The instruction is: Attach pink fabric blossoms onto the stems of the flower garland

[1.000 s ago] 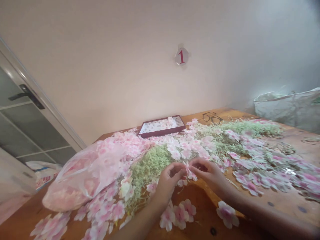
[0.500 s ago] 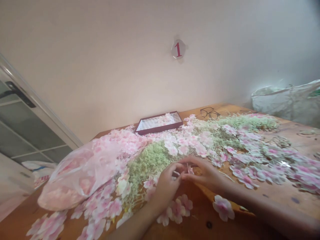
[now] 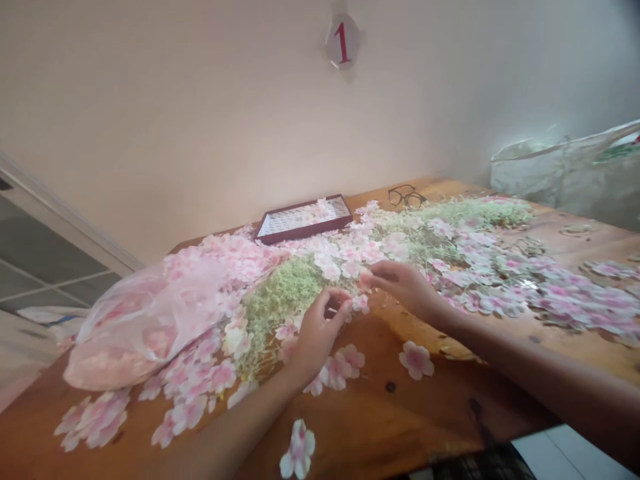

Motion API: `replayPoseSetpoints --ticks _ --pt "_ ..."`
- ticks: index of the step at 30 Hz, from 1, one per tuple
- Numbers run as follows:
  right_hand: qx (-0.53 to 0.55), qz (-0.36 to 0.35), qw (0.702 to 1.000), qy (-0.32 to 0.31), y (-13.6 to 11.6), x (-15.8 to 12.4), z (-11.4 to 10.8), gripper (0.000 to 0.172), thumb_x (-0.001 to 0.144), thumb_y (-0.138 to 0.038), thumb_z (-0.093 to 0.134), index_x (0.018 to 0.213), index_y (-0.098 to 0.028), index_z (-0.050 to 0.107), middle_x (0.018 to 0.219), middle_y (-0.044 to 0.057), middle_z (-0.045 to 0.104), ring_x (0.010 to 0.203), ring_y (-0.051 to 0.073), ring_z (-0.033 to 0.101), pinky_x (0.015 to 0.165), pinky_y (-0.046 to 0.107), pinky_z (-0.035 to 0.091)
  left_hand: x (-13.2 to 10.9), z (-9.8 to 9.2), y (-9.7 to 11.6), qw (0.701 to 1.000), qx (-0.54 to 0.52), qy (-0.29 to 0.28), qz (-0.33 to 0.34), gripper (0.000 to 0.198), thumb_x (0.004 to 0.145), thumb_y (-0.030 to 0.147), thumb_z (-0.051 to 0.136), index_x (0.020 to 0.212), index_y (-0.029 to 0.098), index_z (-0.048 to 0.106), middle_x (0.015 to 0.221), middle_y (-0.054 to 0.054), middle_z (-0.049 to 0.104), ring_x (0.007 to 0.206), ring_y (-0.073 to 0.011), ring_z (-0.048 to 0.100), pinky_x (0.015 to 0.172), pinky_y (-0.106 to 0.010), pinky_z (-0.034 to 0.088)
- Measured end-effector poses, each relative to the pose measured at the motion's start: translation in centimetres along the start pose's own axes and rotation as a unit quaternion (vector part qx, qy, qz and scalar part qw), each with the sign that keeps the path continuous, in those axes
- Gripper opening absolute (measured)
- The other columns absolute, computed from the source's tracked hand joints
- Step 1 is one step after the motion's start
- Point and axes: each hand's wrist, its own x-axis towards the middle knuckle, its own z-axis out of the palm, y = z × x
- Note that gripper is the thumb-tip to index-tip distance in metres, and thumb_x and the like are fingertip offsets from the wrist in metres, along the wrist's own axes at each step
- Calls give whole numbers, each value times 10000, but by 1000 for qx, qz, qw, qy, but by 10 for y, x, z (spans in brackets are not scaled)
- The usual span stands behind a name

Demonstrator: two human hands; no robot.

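Observation:
My left hand [image 3: 320, 333] is closed in a pinch, and a small pink artificial flower [image 3: 360, 304] shows at its fingertips. A little higher and to the right, my right hand [image 3: 405, 287] pinches a peach-pink flower piece [image 3: 365, 277] between thumb and fingers. The hands are slightly apart. Left of them lies a mound of green stems [image 3: 283, 290]. Below the hands a cluster of pink-white flowers [image 3: 338, 371] rests on the wooden table [image 3: 360, 427], with a single flower [image 3: 417, 360] to its right.
A clear plastic bag [image 3: 145, 327] of pink petals lies at the left. Behind are a shallow dark-rimmed tray [image 3: 303, 230] and eyeglasses [image 3: 407, 197]. Many flowers [image 3: 560, 293] spread across the right side. A large white sack [image 3: 560, 167] stands beyond the table's right end.
My hands were touching and have drawn apart, the right one with a flower piece. The view has tilted down, so more of the table's front edge and another loose flower show.

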Motion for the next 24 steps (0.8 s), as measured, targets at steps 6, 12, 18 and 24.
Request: replayPoseSetpoints --ticks 6,12,18,24 --pt "-26 5 997 76 3 9 -17 259 732 -370 485 615 -143 530 586 -9 498 555 88 427 524 210 330 -19 16 16 957 183 -157 160 252 803 324 381 995 280 539 1044 -35 491 1027 -176 418 897 -326 310" --pt "-32 -5 994 108 12 12 -22 286 726 -402 487 586 -153 510 580 -8 500 530 80 412 506 214 320 -23 25 14 897 268 -252 243 261 805 333 372 936 241 578 1039 -59 525 1045 -215 391 898 -375 297" --pt "5 -16 989 147 21 16 -28 251 735 -389 483 696 -150 548 649 11 558 590 93 480 535 214 351 -7 7 7 910 333 -141 201 255 809 325 366 768 171 565 866 -68 564 901 -198 461 830 -342 330" --pt "17 -12 983 183 23 19 -39 228 733 -352 493 698 -135 554 653 22 564 606 97 498 560 214 366 -4 17 30 892 355 -195 202 295 831 270 300 1023 200 513 903 -66 568 882 -195 487 777 -317 353"
